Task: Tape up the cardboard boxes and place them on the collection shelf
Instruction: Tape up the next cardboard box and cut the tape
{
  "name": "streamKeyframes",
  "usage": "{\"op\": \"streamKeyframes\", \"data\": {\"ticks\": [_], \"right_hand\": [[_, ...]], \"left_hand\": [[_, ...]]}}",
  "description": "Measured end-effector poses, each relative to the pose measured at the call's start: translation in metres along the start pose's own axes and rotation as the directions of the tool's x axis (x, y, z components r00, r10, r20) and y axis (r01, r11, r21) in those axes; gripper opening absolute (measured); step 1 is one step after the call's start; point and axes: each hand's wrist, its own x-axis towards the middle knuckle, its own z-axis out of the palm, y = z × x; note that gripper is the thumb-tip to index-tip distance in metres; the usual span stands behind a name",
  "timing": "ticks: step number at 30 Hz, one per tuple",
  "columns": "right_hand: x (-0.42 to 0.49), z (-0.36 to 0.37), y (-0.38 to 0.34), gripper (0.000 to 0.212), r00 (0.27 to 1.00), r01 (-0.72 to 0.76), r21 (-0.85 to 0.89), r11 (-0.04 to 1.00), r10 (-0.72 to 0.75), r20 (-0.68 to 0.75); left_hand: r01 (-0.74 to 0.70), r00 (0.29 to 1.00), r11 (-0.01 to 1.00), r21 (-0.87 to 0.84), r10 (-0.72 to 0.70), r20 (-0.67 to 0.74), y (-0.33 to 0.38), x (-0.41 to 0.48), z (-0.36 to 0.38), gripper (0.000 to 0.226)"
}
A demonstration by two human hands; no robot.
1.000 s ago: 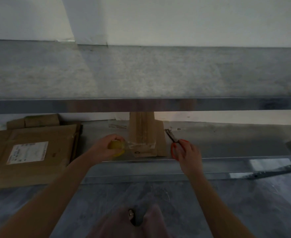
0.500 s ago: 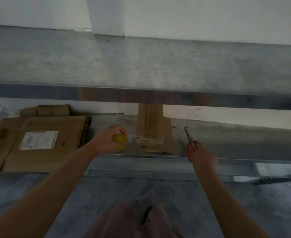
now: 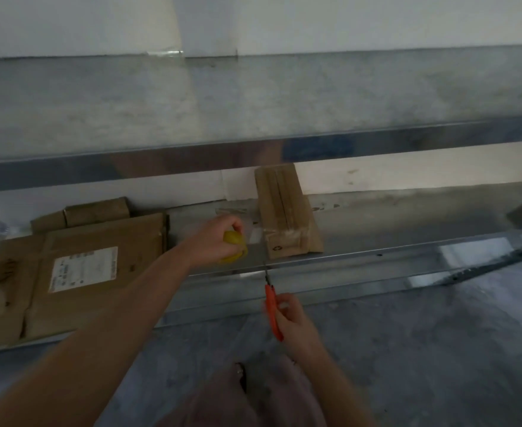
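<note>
Left hand (image 3: 215,241): fingers were curled round one yellow tape roll (image 3: 234,245), just left of the box.
Right hand (image 3: 295,322): fingers gripped one pair of orange-handled scissors (image 3: 271,306), blades pointing up at the shelf edge.
Cardboard box (image 3: 284,208): one, narrow, lay on the lower shelf (image 3: 392,217) near the front, with clear tape across its near end.
Flat cardboard (image 3: 99,291): one stack at left on the same shelf; sheet count unclear.

Most of tape roll (image 3: 234,241) hidden in left hand (image 3: 218,238), box (image 3: 284,211) top hidden behind upper shelf rail (image 3: 161,161), label (image 3: 84,268) text too small to read, scissors (image 3: 272,306) blades blurred, flat cardboard (image 3: 22,260) cut by left edge.
</note>
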Motion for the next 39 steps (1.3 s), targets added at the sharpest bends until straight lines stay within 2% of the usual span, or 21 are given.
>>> {"op": "streamKeyframes", "data": {"ticks": [9, 19, 23, 26, 28, 30, 32, 34, 36, 39], "right_hand": [[0.017, 0.011, -0.013, 0.019, 0.993, -0.083, 0.307, 0.948, 0.052, 0.107], [0.031, 0.010, -0.015, 0.006, 0.996, -0.060, 0.270, 0.961, 0.039, 0.082], [0.034, 0.008, -0.014, 0.009, 0.998, -0.043, 0.241, 0.970, 0.033, 0.046], [0.040, 0.006, -0.008, 0.019, 0.998, -0.037, 0.099, 0.994, 0.042, -0.046], [0.041, 0.002, -0.004, 0.035, 0.996, 0.000, -0.114, 0.994, -0.010, -0.092], [0.039, -0.006, 0.002, 0.037, 0.992, 0.023, -0.394, 0.919, -0.069, -0.104], [0.036, -0.017, 0.009, 0.039, 0.982, 0.051, -0.549, 0.834, -0.142, -0.124], [0.032, -0.031, 0.016, 0.045, 0.948, 0.095, -0.636, 0.765, -0.265, -0.177], [0.030, -0.048, 0.025, 0.048, 0.881, 0.107, -0.724, 0.681, -0.403, -0.248], [0.034, -0.085, 0.032, 0.051, 0.803, 0.043, -0.783, 0.621, -0.488, -0.343]], "left_hand": [[-0.002, 1.000, 1.000, 0.020, 0.001, 0.016, -0.001, 0.000, 0.001, 0.028], [0.010, 1.000, 1.000, 0.025, -0.011, 0.022, -0.002, 0.005, 0.002, 0.029], [-0.005, 1.000, 0.999, 0.042, 0.004, 0.024, -0.003, 0.006, 0.005, 0.028], [-0.011, 1.000, 1.000, 0.000, 0.011, 0.008, 0.000, 0.006, 0.004, 0.026], [-0.014, 1.000, 1.000, -0.008, 0.014, -0.010, 0.000, 0.008, 0.003, 0.025], [-0.017, 1.000, 1.000, 0.020, 0.018, -0.022, 0.000, 0.008, 0.002, 0.025], [-0.013, 1.000, 0.999, 0.040, 0.013, -0.021, -0.003, 0.007, 0.002, 0.026], [-0.008, 1.000, 0.999, 0.038, 0.009, -0.011, -0.006, 0.006, 0.003, 0.025], [-0.005, 1.000, 0.999, 0.039, 0.006, -0.008, -0.007, 0.005, 0.004, 0.025], [0.005, 1.000, 0.999, 0.036, -0.004, -0.029, -0.008, 0.006, 0.009, 0.026]]}}
